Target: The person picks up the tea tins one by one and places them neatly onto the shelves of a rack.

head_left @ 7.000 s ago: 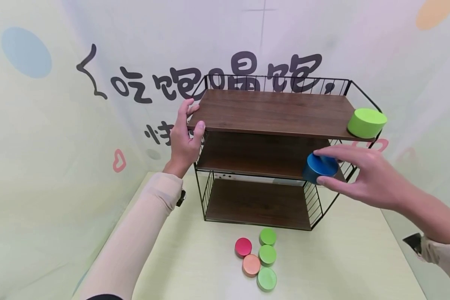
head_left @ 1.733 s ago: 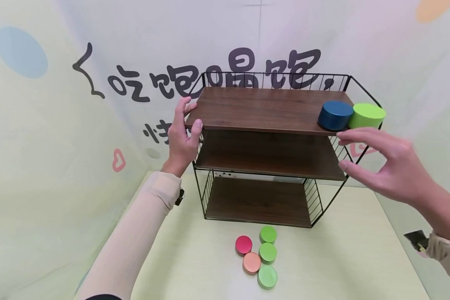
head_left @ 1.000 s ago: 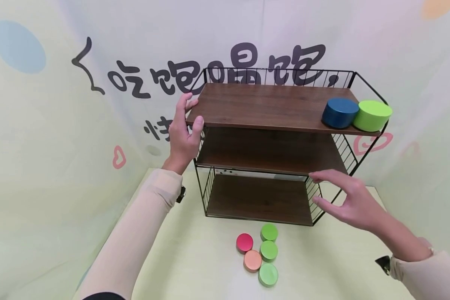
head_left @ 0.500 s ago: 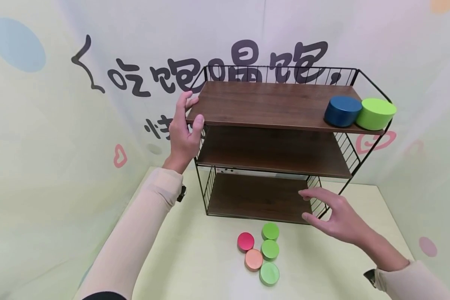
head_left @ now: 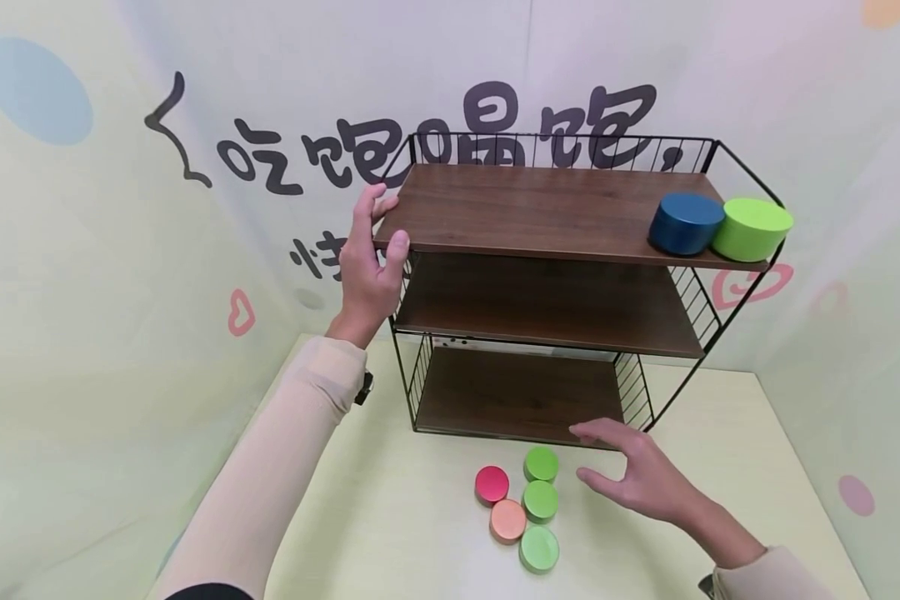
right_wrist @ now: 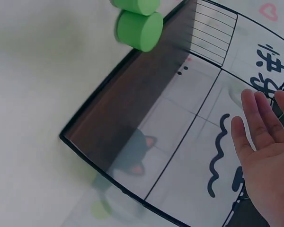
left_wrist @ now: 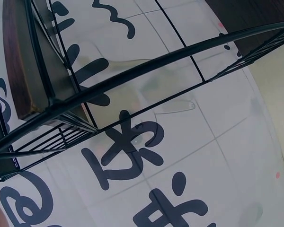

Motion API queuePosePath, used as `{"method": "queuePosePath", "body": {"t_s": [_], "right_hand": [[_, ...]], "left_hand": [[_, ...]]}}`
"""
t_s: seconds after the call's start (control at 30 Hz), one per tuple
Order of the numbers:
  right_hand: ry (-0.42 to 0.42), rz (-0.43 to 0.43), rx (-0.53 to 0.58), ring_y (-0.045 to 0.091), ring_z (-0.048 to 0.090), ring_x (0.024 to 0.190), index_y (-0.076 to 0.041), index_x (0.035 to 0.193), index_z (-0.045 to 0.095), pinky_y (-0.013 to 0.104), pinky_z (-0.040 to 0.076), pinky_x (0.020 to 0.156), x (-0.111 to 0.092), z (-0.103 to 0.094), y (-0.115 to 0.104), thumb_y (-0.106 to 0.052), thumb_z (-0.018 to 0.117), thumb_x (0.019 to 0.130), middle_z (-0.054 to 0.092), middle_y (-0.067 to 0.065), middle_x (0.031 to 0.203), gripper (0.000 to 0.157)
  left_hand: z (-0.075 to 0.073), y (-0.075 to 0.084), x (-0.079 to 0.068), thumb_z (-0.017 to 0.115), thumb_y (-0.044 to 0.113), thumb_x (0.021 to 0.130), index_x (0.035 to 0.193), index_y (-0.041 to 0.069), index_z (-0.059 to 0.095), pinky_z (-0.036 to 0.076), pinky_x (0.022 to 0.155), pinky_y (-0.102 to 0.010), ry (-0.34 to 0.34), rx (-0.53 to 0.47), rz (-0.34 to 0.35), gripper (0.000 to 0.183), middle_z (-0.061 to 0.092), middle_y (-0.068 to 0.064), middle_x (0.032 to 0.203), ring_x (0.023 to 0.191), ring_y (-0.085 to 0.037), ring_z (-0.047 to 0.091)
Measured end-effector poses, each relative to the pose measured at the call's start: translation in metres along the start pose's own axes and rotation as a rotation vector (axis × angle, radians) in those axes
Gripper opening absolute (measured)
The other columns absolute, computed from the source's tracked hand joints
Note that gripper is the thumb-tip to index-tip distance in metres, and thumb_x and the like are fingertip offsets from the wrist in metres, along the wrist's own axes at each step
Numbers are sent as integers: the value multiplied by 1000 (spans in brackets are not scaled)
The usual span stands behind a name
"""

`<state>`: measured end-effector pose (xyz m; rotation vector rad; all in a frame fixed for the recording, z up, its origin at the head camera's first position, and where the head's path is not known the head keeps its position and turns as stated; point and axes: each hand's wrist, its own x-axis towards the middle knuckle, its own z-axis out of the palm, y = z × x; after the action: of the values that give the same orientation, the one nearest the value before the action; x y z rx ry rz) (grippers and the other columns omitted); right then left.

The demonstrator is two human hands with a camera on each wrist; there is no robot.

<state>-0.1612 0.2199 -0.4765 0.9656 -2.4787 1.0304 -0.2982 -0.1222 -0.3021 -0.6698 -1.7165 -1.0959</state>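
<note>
A black wire rack with three dark wooden shelves (head_left: pixel 540 208) stands before me. My left hand (head_left: pixel 371 262) grips the left end of its top shelf, thumb at the front edge and fingers over the side. On that shelf's right end, a blue cylinder (head_left: pixel 686 223) sits beside a lime green cylinder (head_left: pixel 752 228). My right hand (head_left: pixel 637 467) hovers in front of the bottom shelf, thumb and fingers apart, holding nothing. Just left of it lie two green cylinders (head_left: pixel 541 500), a pale green one (head_left: pixel 538 548), a peach one (head_left: pixel 507 522) and a red one (head_left: pixel 492 485).
The cylinders and rack stand on a pale table (head_left: pixel 705 533). Printed cloth walls (head_left: pixel 120 292) with black lettering enclose the back and sides. In the left wrist view, the rack's dark wire frame (left_wrist: pixel 132 71) crosses close to the camera.
My right hand first held the blue cylinder before the middle shelf; that cylinder now rests on the top shelf. Since letting go, the hand has moved down and left. The left hand keeps its hold.
</note>
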Motion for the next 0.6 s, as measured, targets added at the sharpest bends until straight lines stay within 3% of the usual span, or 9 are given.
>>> {"method": "queuePosePath", "body": {"t_s": [0.43,0.6], "right_hand": [[-42,3,61,13,65,91,-13,120,67,34,53,82,-27,44,7,-10,83,73,67,-10,109,51],[-83,30,73,13,65,91,-12,120,67,36,53,81,-36,55,7,-12,83,74,68,-5,109,49]], "left_hand": [[-1,5,0,46,19,89,131,-11,47,43,93,-51,-2,6,-3,51,63,-30,118,118,-35,59],[-1,4,0,47,20,89,131,-10,47,43,92,-48,2,7,3,51,64,-28,118,118,-35,60]]}}
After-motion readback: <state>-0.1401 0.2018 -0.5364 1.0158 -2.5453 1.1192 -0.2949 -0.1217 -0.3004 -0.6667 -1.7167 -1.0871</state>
